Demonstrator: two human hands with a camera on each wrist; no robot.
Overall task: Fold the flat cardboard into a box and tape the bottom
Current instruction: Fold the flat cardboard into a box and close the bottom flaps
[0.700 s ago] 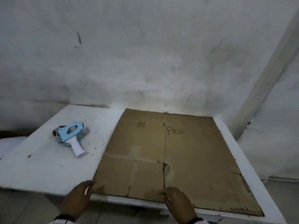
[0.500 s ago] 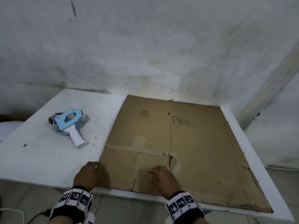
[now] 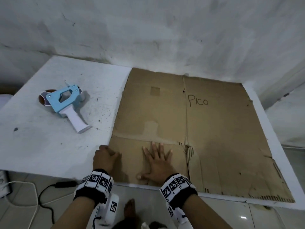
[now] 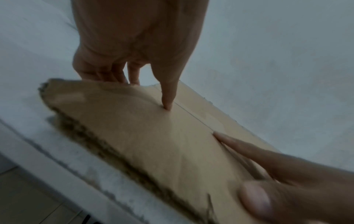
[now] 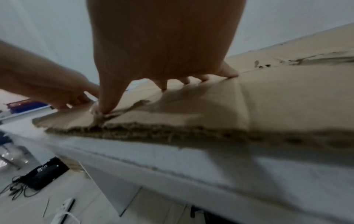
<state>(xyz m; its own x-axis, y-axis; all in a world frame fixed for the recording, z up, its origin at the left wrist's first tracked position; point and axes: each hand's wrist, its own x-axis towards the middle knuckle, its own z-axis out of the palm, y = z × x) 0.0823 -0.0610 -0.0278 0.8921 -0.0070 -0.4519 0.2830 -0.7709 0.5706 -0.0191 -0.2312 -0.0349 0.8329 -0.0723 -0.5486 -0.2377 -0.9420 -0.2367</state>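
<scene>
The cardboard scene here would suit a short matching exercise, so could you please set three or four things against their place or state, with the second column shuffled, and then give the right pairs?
Column one:
1. tape dispenser
2. cardboard
3. left hand
4. right hand

Column two:
A. lies flat on the table, with "PICO" written on it
B. fingers spread, pressing down on the near flap
C. lies on its side on the table, apart from both hands
D. grips the near left edge of the sheet, thumb on top

Pairs: 1-C, 2-A, 3-D, 4-B
</scene>
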